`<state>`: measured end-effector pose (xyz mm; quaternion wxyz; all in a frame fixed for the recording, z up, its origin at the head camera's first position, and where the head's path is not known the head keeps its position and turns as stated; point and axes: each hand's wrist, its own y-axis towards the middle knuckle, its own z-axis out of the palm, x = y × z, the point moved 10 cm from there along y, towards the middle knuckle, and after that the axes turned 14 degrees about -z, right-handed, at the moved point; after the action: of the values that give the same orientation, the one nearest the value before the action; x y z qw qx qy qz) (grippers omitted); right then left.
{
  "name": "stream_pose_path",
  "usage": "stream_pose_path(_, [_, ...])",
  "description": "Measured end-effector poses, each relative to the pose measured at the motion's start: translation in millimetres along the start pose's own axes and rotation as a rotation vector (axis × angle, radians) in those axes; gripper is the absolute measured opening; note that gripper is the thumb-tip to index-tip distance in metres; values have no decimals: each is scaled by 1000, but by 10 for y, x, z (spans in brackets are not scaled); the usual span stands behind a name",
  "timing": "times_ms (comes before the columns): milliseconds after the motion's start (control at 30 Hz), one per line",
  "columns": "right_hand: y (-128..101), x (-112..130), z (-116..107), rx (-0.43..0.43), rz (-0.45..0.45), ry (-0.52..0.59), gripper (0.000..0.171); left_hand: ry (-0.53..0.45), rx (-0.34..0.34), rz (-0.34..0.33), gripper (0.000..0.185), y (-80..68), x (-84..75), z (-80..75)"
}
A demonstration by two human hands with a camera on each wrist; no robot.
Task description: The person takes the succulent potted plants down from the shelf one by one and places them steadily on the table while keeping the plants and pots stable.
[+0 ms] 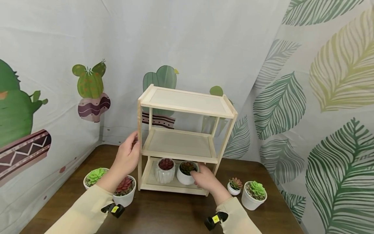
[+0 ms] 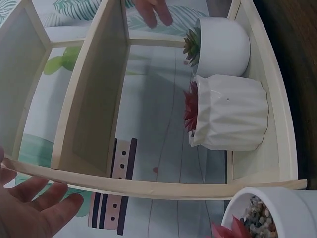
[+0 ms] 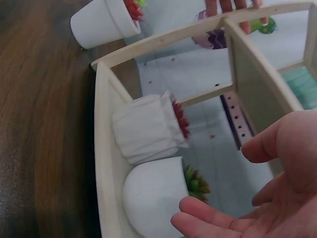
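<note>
White round pot (image 1: 184,178): lower centre; right hand (image 1: 206,178) beside it, fingers spread, best kept off the plant (image 1: 187,167).
Wooden rack (image 1: 179,142): centre; left hand (image 1: 127,156), fingers parted, should steady it.

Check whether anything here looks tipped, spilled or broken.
Nothing stands out. The ribbed white pot and round white pot stand upright on the bottom level of the wooden rack; the other potted plants on the table are upright too. No spill or damage is visible.
</note>
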<state>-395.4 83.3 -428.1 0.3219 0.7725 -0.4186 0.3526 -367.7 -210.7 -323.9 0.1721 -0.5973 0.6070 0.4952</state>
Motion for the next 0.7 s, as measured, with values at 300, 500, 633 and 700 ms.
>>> stream_pose_path(300, [115, -248, 71, -51, 79, 10, 74, -31, -46, 20, 41, 31, -24, -8])
stream_pose_path(500, [138, -389, 132, -87, 146, 103, 70, -53, -98, 30, 38, 27, -48, -31])
stream_pose_path(633, [158, -445, 165, -92, 155, 119, 71, -53, -125, 26, 37, 20, -53, -38])
stream_pose_path(700, [167, -475, 179, -90, 158, 113, 72, -57, -129, 21, 37, 19, -53, -37])
